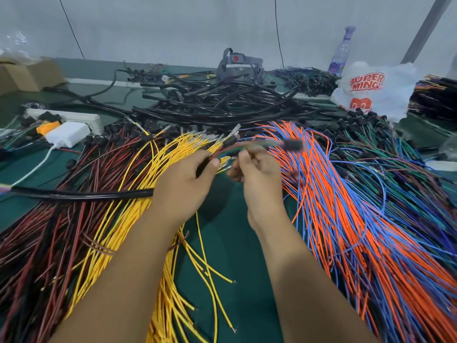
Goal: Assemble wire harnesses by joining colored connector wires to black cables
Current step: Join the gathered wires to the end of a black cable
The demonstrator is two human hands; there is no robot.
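Two bare hands meet over the middle of your green-covered table (235,256). Toward the left edge lies a fanned bundle of dark red and black thin wires (49,219), and beside it a spread of yellow thin wires with metal terminals (138,194). A thick black sheathed cable (81,194) runs from the left edge across both bundles into your left hand (183,186), whose fingers are curled round its end, thumb on top. From that grip a few red and green wires (235,147) pass rightward to your right hand (257,169), which pinches them between thumb and curled fingers; they end in a small black connector (293,144), blurred, just past it. To the right fans a large bundle of orange and blue thin wires (346,206), then green and purple ones toward the right edge. Along the far edge sits a heap of loose black cables (222,102), with a white printed plastic bag (373,90) near the far right corner.
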